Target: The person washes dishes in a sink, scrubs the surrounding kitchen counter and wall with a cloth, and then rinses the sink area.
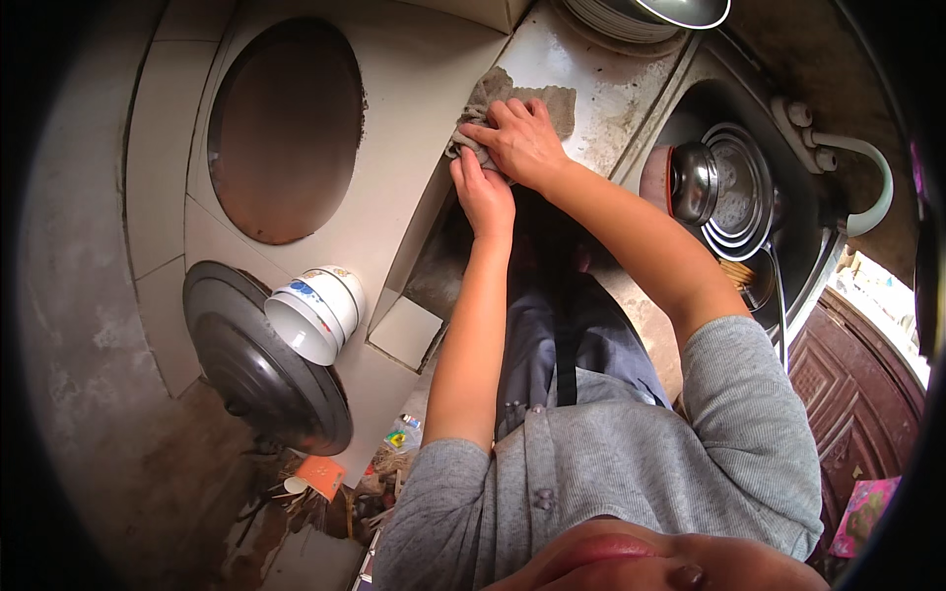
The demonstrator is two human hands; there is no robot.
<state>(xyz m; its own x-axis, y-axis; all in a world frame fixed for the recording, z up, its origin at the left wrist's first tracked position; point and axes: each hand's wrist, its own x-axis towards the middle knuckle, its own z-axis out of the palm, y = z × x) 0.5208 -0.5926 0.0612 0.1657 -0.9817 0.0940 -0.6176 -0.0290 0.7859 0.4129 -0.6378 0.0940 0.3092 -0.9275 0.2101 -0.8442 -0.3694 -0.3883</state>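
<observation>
A crumpled grey-brown cloth (556,108) lies over the corner where the tiled stove top (414,111) meets a stained light counter (591,81). On top of it rests my right hand (523,142), fingers bent into the folds. My left hand (483,195) pinches the cloth's near edge between thumb and fingers, just below the right hand. Part of the cloth is hidden under both hands.
A large round wok opening (287,133) is set in the stove top. Stacked bowls (316,314) lean by a dark metal lid (266,362). To the right, a sink (802,199) holds metal bowls (739,188) beneath a curved faucet (876,177). Plates (621,26) stand at the back.
</observation>
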